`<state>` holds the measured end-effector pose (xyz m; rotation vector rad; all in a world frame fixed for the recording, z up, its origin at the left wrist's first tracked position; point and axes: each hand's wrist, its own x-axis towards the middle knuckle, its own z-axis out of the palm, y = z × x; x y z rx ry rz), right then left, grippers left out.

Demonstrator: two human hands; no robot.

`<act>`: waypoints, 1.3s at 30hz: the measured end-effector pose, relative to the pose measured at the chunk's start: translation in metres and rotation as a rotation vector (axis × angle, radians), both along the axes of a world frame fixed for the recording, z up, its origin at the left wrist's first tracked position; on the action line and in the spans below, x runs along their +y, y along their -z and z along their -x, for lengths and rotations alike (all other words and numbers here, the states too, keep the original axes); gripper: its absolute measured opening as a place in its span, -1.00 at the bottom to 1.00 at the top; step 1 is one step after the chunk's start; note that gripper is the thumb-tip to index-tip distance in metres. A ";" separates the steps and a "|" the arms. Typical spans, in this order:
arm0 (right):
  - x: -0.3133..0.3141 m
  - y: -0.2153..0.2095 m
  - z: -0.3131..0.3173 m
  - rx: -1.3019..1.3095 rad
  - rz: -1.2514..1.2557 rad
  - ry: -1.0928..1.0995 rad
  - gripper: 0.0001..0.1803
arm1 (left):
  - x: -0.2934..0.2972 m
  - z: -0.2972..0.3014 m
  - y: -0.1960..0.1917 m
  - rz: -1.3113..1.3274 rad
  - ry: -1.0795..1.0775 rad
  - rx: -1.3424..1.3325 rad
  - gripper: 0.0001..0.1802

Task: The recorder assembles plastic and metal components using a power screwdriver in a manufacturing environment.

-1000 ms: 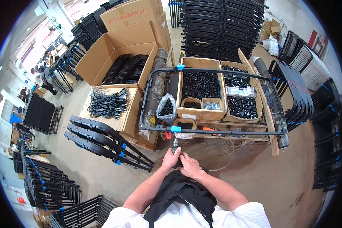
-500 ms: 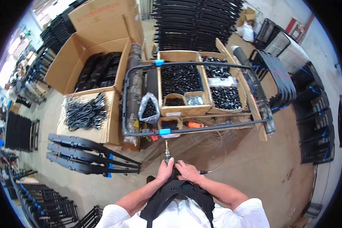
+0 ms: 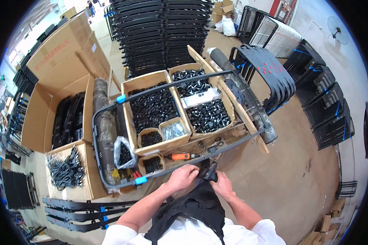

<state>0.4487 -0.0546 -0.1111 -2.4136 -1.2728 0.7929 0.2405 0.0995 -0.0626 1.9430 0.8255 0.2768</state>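
Note:
A black tubular frame point(image 3: 97, 143) with blue tape pieces lies across the workbench, over the parts boxes. My right hand point(image 3: 223, 185) is closed around the black body of a drill point(image 3: 212, 174), close to the frame's front bar. The drill's front end points away from me, toward that bar; its bit cannot be made out clearly. My left hand point(image 3: 183, 178) is just left of the drill at the same bar, fingers curled together. Whatever lies between those fingertips is hidden. An orange-handled tool point(image 3: 183, 156) rests on the bench beyond my hands.
Wooden boxes of black knobs point(image 3: 153, 105) and bolts point(image 3: 208, 116) fill the bench. A plastic bag point(image 3: 124, 153) and a small tub point(image 3: 153, 164) hold black parts. At left are a cardboard box point(image 3: 37, 116), cables point(image 3: 65, 169) and black curved rails point(image 3: 73, 214).
My view has turned, and I am nearer the bench. My left hand has left the drill's chuck and moved to the frame's front bar. The drill is now at the bar in my right hand.

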 end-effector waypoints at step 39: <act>0.311 0.043 -0.223 -0.124 0.166 -0.721 -0.77 | 0.361 -0.367 0.030 0.249 -0.266 -0.260 -0.64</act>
